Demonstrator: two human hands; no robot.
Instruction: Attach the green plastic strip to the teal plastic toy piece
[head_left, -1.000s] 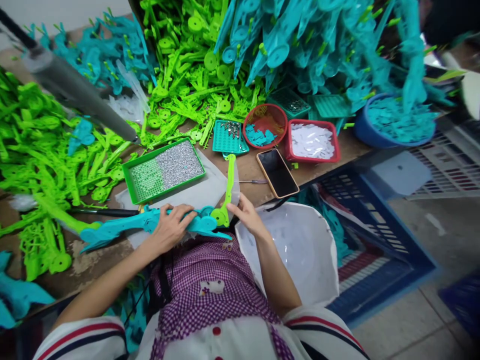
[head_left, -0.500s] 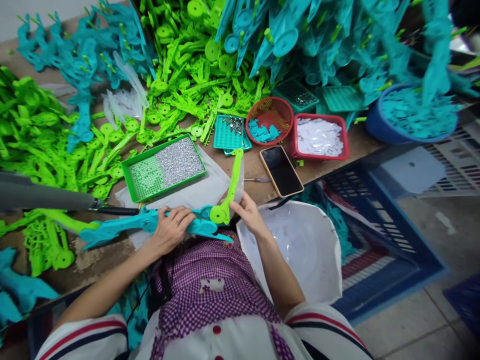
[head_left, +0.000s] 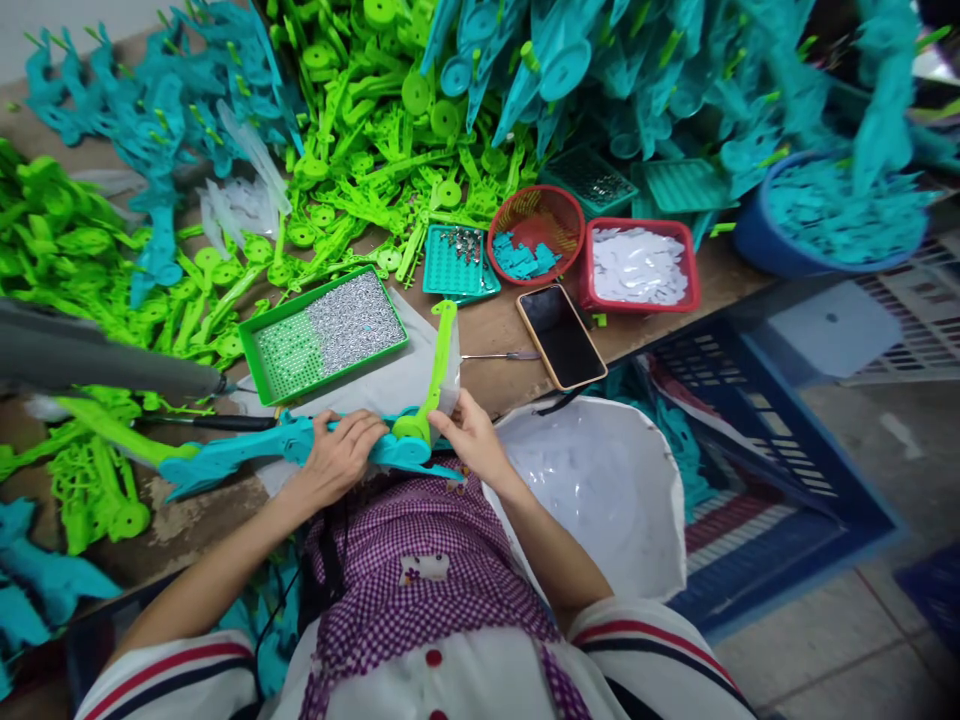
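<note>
My left hand (head_left: 341, 452) is wrapped over the middle of a long blue plastic part (head_left: 240, 453), which lies across the table edge in front of my apron. With thumb and fingers my right hand (head_left: 471, 437) grips a green plastic arm (head_left: 439, 365) near its round end. That arm stands up from the blue part, and its disc sits at the blue part's right end; how deep it is seated I cannot tell. A thin translucent piece shows beside the green arm. At its left end the blue part meets another green arm (head_left: 124, 437).
A green tray (head_left: 330, 335) of small metal pins lies ahead, near a phone (head_left: 561, 337) and a screwdriver (head_left: 517, 355). Behind are a red basket (head_left: 536, 205), a red tub (head_left: 694, 290) of white pieces and heaped green parts (head_left: 360, 130). A white basin (head_left: 600, 500) stands at right.
My right hand has moved left with the green arm, bringing its disc onto the blue part's end. The grey tool at left has shifted slightly, and my left hand keeps its hold.
</note>
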